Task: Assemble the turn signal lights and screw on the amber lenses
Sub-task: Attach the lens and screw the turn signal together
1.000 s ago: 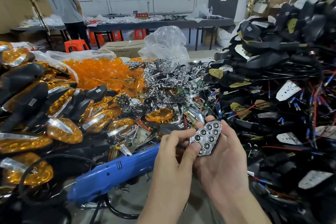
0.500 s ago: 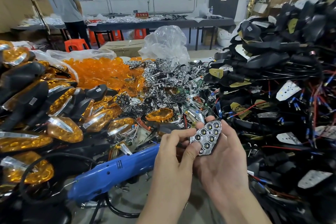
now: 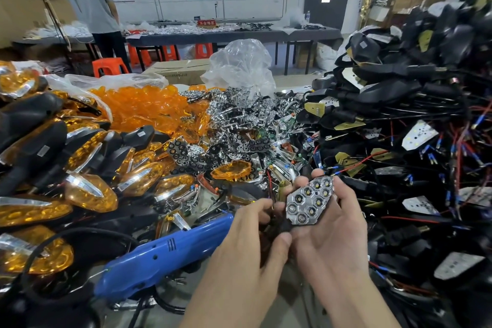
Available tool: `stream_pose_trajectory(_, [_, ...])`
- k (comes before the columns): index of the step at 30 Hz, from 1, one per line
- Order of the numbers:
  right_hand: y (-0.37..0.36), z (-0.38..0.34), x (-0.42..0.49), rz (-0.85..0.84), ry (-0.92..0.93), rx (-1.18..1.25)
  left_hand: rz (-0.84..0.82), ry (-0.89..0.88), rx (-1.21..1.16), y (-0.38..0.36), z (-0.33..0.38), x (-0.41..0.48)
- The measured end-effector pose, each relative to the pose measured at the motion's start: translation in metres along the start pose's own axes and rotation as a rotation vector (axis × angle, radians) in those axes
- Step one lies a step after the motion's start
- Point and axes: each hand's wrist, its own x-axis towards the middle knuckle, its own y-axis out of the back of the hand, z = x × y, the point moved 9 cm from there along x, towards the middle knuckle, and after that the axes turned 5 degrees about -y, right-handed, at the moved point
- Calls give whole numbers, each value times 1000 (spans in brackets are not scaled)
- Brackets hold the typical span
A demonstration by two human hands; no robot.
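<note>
1. Right hand (image 3: 332, 242) cups reflector (image 3: 310, 201) above the pile (image 3: 239, 128). Left hand (image 3: 253, 237) pinches housing (image 3: 280, 224) at its lower edge.
2. Risk: reflector seats crooked, so an amber lens won't close flush.
3. Risk: a trapped wire gets pinched, or a loose grip drops the part into the clutter.

Reflector (image 3: 310, 201): chrome, honeycomb of round cups, face up and tilted. It is seated on a black housing (image 3: 281, 224) cradled in the right hand (image 3: 332, 237). The left hand (image 3: 253, 245) pinches the housing's near end.

Lenses (image 3: 143, 106): amber, heaped in an open clear bag, far left of centre. One loose lens (image 3: 231, 171) lies face up, just beyond the hands.

Spare reflectors (image 3: 239, 114): heap at centre.

Wired housings (image 3: 399, 93): tall pile, right.

Finished lights (image 3: 90, 194): stacked left, amber faces showing.
</note>
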Motion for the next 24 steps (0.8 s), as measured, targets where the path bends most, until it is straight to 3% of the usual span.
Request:
stream_pose_trajectory(3, [-3,-3,-1,-17,-14,27,-85,-11,118,1,-4,-5])
stream_pose_trajectory(11, [-8,-7,-2,-46,1,54,-109,-27,308,9,-9,-5])
stream_pose_trajectory(24, [-7,-8,-3,-40,2,70,-198,88,244,5,-20,-7])
